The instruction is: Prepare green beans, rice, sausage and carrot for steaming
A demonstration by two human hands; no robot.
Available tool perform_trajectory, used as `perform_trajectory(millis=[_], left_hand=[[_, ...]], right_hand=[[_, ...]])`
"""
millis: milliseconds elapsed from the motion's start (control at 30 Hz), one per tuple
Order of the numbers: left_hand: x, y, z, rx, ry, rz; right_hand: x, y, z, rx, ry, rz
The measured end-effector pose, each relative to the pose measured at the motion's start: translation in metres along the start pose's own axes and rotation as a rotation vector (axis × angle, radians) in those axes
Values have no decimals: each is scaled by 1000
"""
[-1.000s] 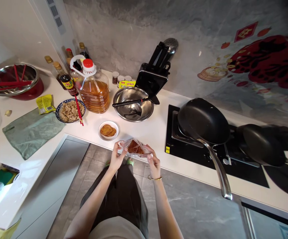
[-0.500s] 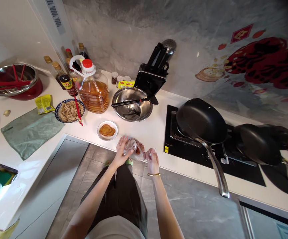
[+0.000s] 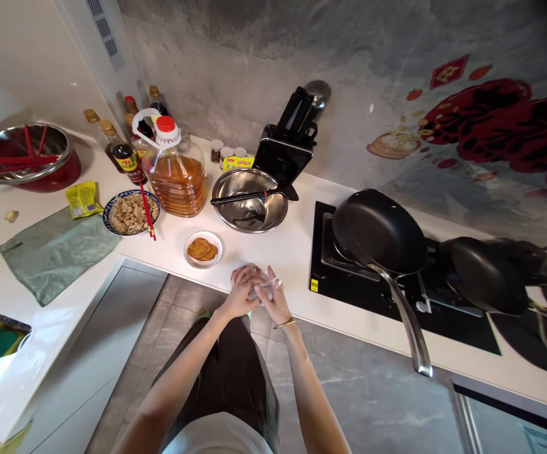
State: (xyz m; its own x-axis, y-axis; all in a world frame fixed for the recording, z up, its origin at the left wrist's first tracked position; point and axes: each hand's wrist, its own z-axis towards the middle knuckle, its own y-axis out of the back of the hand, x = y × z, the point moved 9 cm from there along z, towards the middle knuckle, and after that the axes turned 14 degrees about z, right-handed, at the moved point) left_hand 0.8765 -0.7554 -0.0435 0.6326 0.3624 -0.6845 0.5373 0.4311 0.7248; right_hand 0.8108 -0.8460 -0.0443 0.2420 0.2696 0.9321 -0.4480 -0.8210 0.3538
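A clear plastic bag is held at the counter's front edge, bunched between both my hands; in the earlier frame something reddish-brown shows inside it. My left hand is curled over the bag's left side and hides much of it. From the right, my right hand has its fingers closed on the bag's crumpled film. Just left of and beyond the hands sits a small white plate bearing golden-brown flat slices. Farther back is a steel bowl with a black-handled spatula lying across its rim.
To the left are a patterned bowl of pale crumbled food with red chopsticks, a large oil jug, sauce bottles and a green cloth. A frying pan stands on the hob, its handle jutting over the front edge.
My right hand has moved left, close to my left hand. The bag is now gathered more tightly and more covered by my fingers. The view has shifted slightly.
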Motion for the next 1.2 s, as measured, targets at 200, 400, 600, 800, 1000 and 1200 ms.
perform_trajectory(millis=[200, 400, 600, 800, 1000, 1200], left_hand=[[10, 22, -6, -224, 61, -115], [21, 70, -15, -458, 285, -311], [17, 66, -13, -434, 291, -487], [42, 21, -17, -393, 293, -546], [50, -9, -6, -173, 200, 15], [47, -30, 26, 130, 7, 370]], right_hand=[[10, 14, -5, -53, 11, 27], [62, 43, -30, -58, 249, 103], [62, 3, 5, 123, 83, -461], [27, -25, 46, 278, -12, -895], [10, -26, 47, 328, 70, -862], [-20, -24, 53, 390, 69, -503]])
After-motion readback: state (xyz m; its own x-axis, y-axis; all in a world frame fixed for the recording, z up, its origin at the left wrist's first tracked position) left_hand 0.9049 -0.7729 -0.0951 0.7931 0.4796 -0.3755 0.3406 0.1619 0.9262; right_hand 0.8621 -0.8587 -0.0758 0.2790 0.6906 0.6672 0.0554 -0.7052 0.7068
